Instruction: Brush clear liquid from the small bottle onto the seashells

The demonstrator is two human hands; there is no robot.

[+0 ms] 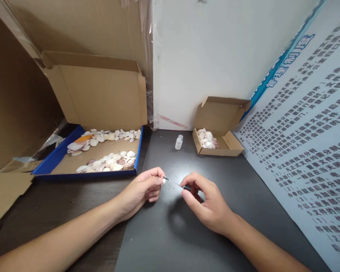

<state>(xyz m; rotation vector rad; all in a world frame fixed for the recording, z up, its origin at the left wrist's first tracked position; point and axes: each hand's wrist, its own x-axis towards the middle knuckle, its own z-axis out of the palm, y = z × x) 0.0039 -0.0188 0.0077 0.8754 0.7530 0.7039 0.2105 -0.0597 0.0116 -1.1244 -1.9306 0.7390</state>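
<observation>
My left hand (pixel 147 186) is closed, pinching a small white shell (pixel 164 181) between thumb and fingertips. Between the thumb and fingers of my right hand (pixel 205 200) is a black brush cap (pixel 187 187). Its thin clear stem points left, and the dark tip is at the shell; whether it touches cannot be made out. Beyond both hands, a small clear bottle (pixel 179 142) with a white label stands upright without a cap on the dark table mat (pixel 158 234).
At the left lies an open blue-edged cardboard box (pixel 102 94) with many shells (pixel 113 162) in two groups. A smaller open cardboard box (pixel 221 152) with a pile of shells (pixel 206 138) stands at the back right. A white wall panel (pixel 201 56) and a printed poster (pixel 308 151) bound the table.
</observation>
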